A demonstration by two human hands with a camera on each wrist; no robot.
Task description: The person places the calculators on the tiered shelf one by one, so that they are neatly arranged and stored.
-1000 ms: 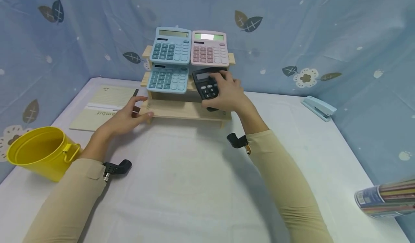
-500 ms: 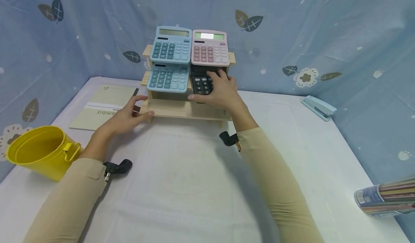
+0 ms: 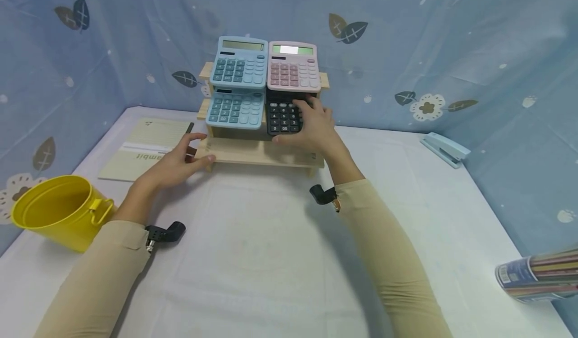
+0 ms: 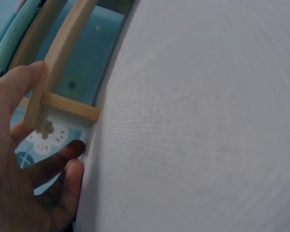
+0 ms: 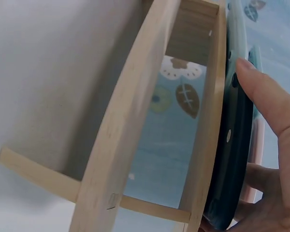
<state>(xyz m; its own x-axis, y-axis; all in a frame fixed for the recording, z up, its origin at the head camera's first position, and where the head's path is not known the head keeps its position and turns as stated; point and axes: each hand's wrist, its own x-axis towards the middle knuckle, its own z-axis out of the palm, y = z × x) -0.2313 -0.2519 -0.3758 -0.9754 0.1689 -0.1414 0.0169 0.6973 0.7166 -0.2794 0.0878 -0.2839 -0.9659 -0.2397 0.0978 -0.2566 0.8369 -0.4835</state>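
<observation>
Four slab-shaped plastic calculators sit on a stepped rack of pale unfinished wood (image 3: pixel 253 150) at the 12 o'clock side of the white cloth-covered worktop (image 3: pixel 271 258): two light blue calculators (image 3: pixel 238 85) stacked on the left, a pink calculator (image 3: pixel 293 66) on the upper tier and a black calculator with white-marked keys (image 3: pixel 282 117) below it. A second ago the black calculator was tilted askew in front of the rack; now it lies square on the lower tier, flush beside the lower blue one and tucked under the pink one. The right hand (image 3: pixel 316 127) holds it there, fingers (image 3: pixel 308 106) curled over its right edge and thumb along its lower edge; the right wrist view shows the thumb (image 5: pixel 268 99) pressed on its glossy face. The left hand (image 3: pixel 173 165) has not moved: its relaxed, slightly spread fingers rest against the rack's left front corner, gripping nothing. At 9 o'clock lie a cream notebook (image 3: pixel 144 147) and a shiny yellow metal bucket (image 3: pixel 58 217); at 2 o'clock, a pale blue stapler (image 3: pixel 444 149).
</observation>
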